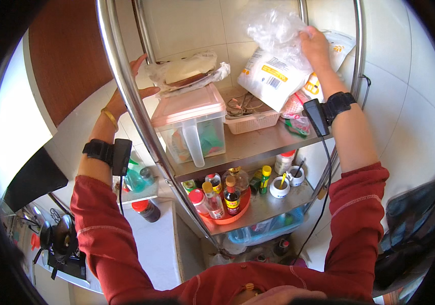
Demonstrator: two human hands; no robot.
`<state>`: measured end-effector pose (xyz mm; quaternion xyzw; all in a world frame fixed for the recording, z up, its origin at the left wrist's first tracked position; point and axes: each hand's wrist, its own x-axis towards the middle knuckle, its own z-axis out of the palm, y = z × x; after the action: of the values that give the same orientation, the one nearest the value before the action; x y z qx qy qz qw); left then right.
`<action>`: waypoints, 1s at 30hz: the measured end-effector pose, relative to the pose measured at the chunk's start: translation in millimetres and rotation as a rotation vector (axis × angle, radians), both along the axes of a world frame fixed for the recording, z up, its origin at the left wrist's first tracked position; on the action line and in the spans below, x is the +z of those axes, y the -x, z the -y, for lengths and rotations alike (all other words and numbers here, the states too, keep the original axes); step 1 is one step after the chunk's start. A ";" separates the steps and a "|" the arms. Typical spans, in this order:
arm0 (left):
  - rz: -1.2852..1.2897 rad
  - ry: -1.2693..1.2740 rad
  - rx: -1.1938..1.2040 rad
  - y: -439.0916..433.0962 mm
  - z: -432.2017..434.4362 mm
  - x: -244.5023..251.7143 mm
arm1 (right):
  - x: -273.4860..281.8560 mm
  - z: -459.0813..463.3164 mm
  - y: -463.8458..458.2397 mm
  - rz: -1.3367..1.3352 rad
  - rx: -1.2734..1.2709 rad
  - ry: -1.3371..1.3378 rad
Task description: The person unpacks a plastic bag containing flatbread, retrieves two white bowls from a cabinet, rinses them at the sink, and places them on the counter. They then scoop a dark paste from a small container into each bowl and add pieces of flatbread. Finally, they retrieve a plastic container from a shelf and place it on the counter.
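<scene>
My right hand [314,47] grips a crumpled clear plastic bag [276,32] above the top shelf of a metal rack. Under the bag leans a white printed package [273,78], with another white package [341,45] behind my wrist. My left hand [128,89] is spread, thumb apart from the fingers, behind the rack's front left post [120,72]. It holds nothing that I can see. Close to its fingertips, a plastic-wrapped bundle [187,72] rests on the pink lid of a clear storage box [190,122]. A pink basket [253,120] containing scissors stands beside the box.
On the shelf below, an orange tray [242,209] holds several bottles, with white jars [279,187] to its right. Lower down is a blue basket [286,225]. At left are a white counter [152,244] and a stove with a wok [65,234]. Cables hang from both wrist straps.
</scene>
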<state>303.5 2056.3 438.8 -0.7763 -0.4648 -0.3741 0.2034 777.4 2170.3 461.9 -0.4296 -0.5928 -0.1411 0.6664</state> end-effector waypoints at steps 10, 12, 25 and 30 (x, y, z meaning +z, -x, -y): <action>-0.343 0.108 0.291 -37.5 -15.4 5.8 | 46.9 82.5 -92.2 0.204 -0.132 -0.238; -0.394 0.101 0.270 -39.0 -19.0 6.5 | 47.2 114.9 -93.9 0.336 -0.146 -0.254; 0.482 0.351 -0.131 0.8 -55.0 6.2 | 6.4 150.2 31.1 0.963 -0.118 0.367; 0.683 0.605 -0.139 2.1 -38.0 -0.3 | 25.4 93.2 105.8 1.237 0.068 0.547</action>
<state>301.4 2094.3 438.5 -0.6624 -0.5403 -0.4687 -0.2228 671.6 2077.0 487.3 -0.4041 -0.8926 -0.1851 0.0757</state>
